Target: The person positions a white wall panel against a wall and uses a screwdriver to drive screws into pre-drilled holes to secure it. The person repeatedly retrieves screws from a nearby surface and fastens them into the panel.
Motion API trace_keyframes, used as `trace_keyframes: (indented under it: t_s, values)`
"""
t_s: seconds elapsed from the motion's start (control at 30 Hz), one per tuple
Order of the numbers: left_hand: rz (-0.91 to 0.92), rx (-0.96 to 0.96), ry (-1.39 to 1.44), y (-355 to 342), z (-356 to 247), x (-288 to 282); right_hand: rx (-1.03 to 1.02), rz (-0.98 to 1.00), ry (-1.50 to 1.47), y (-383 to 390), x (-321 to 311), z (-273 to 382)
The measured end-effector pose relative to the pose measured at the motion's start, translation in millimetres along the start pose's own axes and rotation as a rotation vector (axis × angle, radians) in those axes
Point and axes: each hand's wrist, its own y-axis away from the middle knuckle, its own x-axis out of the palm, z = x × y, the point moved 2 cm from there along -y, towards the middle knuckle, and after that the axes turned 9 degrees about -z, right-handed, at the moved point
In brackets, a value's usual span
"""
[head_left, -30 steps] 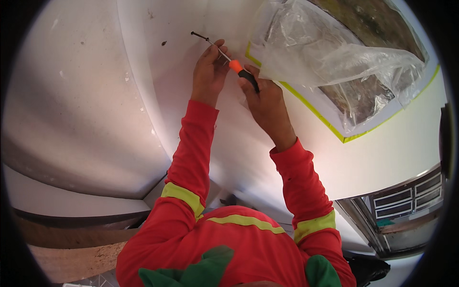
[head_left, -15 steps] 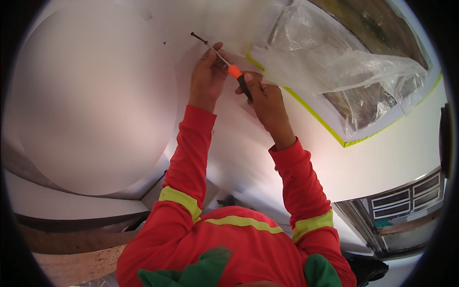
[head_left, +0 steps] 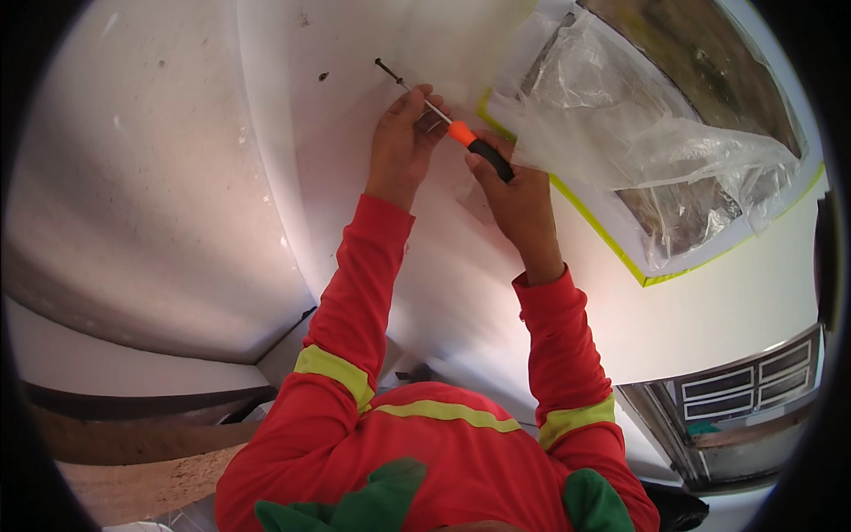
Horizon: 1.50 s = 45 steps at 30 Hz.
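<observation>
My right hand (head_left: 519,191) is closed round the black grip of a screwdriver (head_left: 463,135), which has an orange collar and a thin metal shaft. The fingers of my left hand (head_left: 406,133) curl round the shaft, just behind its tip. A long dark screw (head_left: 388,71) sits at the tip, in line with the shaft and slanting up and left. Its far end is at the white wall (head_left: 346,142), but I cannot tell whether it has entered the surface. To the left of the screw, a small dark hole (head_left: 324,77) shows in the wall.
Crinkled clear plastic sheeting (head_left: 603,115) hangs over an opening at the upper right, edged with yellow-green tape (head_left: 603,232). A curved white wall (head_left: 151,168) rises on the left. Wooden boards (head_left: 160,483) are at the lower left, a window with white bars (head_left: 745,381) at the lower right.
Both hands, with the screwdriver and screw, have shifted slightly right in the picture. The smooth pale disc-like shape at left is gone, and the curved wall shows there.
</observation>
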Motion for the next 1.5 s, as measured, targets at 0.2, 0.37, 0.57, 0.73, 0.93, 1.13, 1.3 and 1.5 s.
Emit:
trace_keyframes:
  t_s: [0.2, 0.37, 0.57, 0.73, 0.93, 1.13, 1.3, 1.5]
  values:
    - [0.042, 0.011, 0.11, -8.0, 3.9, -2.1, -0.557, -0.175, 0.576, 2.3, 2.7, 23.2]
    - [-0.162, 0.027, 0.132, -20.0, -9.5, 1.8, -0.419, -0.062, 0.661, 9.3, 1.6, 21.9]
    - [-0.15, -0.018, 0.023, -43.0, -20.4, -6.4, -0.352, -0.068, 0.503, 23.3, -14.6, 18.3]
    - [-0.188, -0.035, 0.028, -30.8, -24.3, 3.7, -0.297, -0.034, 0.32, 53.9, -36.6, 6.9]
    - [-0.175, 0.061, 0.018, -46.6, -29.9, -3.2, -0.249, 0.034, 0.108, 89.3, -65.7, -9.4]
    - [-0.166, 0.109, 0.055, -53.1, -25.3, -7.7, -0.222, 0.077, 0.062, 116.5, -83.2, -41.8]
    - [-0.201, 0.164, -0.012, -48.0, -26.0, -4.8, -0.166, 0.115, 0.035, 128.7, -94.8, -65.6]
    - [-0.293, 0.189, -0.035, -42.2, -22.2, 1.5, -0.149, 0.152, 0.015, 134.6, -103.7, -87.4]
